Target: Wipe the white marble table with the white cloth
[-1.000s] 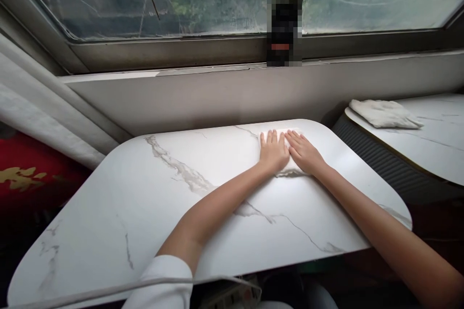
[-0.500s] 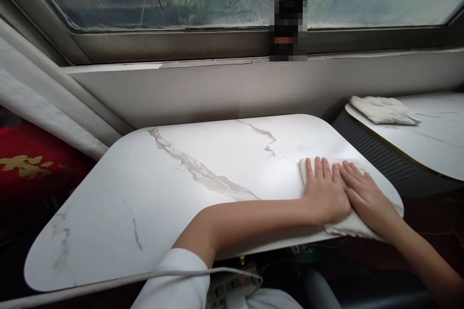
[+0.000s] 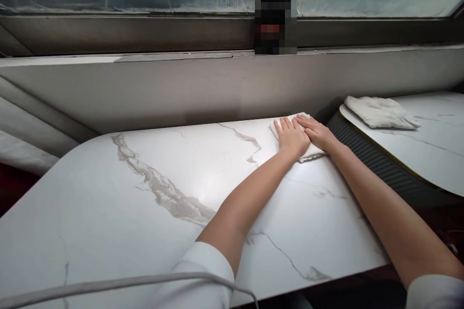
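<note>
A folded white cloth lies on the white, marble-patterned tabletop, at its far right corner close to the wall. My left hand rests flat on the cloth with its fingers stretched out. Beside it, my right hand also lies flat and open on the cloth, its fingertips next to the left fingers. Both hands press from above rather than grasp. The palms hide much of the cloth.
A second marble-patterned table stands to the right, with another white cloth on it. Ribbed dark panelling runs below its edge. A pale cable crosses the foreground. The wall and window bound the far side.
Both hands and the cloth have moved away from me, from the near right part of the tabletop to its far right corner. The camera view has also shifted.
</note>
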A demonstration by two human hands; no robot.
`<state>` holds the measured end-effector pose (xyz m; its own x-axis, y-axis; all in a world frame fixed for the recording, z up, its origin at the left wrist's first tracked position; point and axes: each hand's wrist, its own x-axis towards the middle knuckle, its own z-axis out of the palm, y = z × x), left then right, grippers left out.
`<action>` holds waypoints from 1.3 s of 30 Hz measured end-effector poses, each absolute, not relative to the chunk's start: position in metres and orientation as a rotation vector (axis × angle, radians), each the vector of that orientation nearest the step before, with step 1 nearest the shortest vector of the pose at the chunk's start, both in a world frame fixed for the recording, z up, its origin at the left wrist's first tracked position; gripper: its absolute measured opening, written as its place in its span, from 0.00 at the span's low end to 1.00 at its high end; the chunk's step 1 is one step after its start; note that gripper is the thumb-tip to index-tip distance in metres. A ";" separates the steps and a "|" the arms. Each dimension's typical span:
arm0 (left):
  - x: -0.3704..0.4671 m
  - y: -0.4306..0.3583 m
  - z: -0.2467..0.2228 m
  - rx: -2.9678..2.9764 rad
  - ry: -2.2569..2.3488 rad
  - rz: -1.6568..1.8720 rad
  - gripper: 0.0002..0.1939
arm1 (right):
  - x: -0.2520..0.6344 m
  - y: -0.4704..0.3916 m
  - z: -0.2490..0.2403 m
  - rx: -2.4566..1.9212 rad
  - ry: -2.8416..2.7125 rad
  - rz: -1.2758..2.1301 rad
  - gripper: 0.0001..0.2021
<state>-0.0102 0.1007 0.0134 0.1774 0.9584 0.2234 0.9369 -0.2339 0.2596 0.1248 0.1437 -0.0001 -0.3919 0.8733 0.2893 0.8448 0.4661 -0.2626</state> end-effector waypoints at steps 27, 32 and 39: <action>-0.065 -0.026 0.015 2.700 1.372 0.451 0.29 | 0.086 -0.038 -0.005 -1.730 -2.269 -0.242 0.28; -0.090 0.072 0.015 2.582 1.536 0.437 0.28 | 0.048 0.077 0.008 -1.768 -2.325 -0.119 0.28; -0.108 0.120 0.012 2.429 1.821 0.545 0.26 | 0.013 0.145 0.014 -1.701 -2.331 -0.045 0.27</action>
